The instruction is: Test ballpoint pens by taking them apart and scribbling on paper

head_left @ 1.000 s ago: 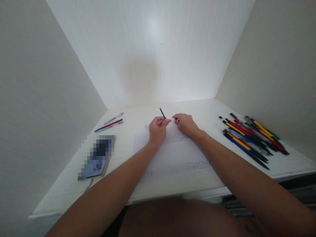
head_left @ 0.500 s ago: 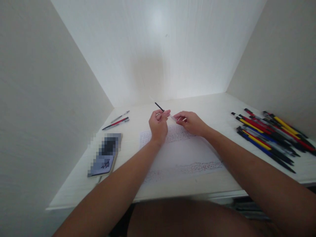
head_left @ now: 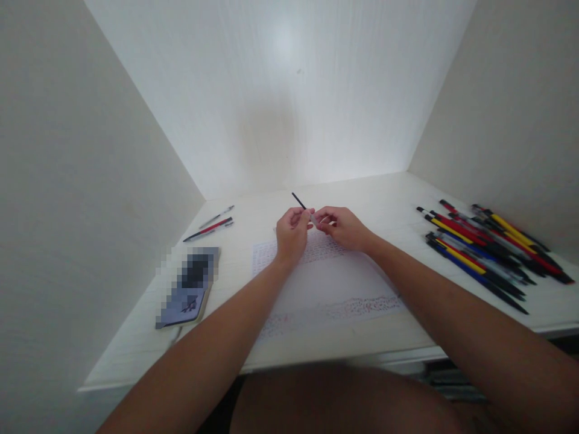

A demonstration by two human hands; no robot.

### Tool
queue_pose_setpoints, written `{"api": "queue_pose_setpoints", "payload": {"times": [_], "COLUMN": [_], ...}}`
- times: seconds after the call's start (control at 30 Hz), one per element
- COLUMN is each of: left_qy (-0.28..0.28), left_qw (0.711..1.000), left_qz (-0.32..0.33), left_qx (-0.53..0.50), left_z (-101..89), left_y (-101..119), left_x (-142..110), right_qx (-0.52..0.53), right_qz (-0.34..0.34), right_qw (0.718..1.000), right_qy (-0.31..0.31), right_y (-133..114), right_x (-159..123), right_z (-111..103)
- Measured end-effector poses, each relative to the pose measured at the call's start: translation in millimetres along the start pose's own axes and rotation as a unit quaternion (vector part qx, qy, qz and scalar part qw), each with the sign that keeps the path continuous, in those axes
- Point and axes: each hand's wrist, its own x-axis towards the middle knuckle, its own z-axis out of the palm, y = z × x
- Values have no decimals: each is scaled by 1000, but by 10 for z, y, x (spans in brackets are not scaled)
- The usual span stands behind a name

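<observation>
Above the paper's top edge, my left hand is closed around a slim pen. The pen's black end sticks up and to the left out of the fingers, and its pale, clear part shows between my two hands. My right hand pinches that pale end, its fingertips almost touching the left ones. Fingers hide the middle of the pen. Beneath both hands lies a sheet of paper with rows of handwriting near its top and red and dark marks along its lower part.
On the right of the white desk is a pile of many pens in black, red, yellow and blue. To the left lie a few more pens, with a phone nearer me. White panels enclose the back and sides.
My hands have come closer together, the right one moving slightly left onto the pale end of the pen. The whole view has shifted a little.
</observation>
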Motion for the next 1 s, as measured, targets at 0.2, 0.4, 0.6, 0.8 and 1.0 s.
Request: {"api": "queue_pose_setpoints", "payload": {"times": [0.2, 0.4, 0.6, 0.8, 1.0], "left_qy": [-43, 13, -61, -192, -240], "left_qw": [992, 959, 847, 820, 799], "left_qz": [62, 153, 113, 125, 115], "left_qx": [97, 239, 515, 525, 540], "left_z": [-48, -285, -581, -686, -865], "left_y": [-8, 96, 151, 288, 401], "left_x": [20, 155, 305, 288, 289], "right_qx": [25, 47, 130, 185, 189], "right_qz": [0, 36, 74, 98, 103], "right_qw": [1000, 998, 988, 974, 972], "right_qy": [-2, 19, 50, 85, 93], "right_y": [-88, -120, -54, -19, -48], "right_x": [-7, -24, -14, 10, 3], "right_z": [2, -26, -27, -38, -56]}}
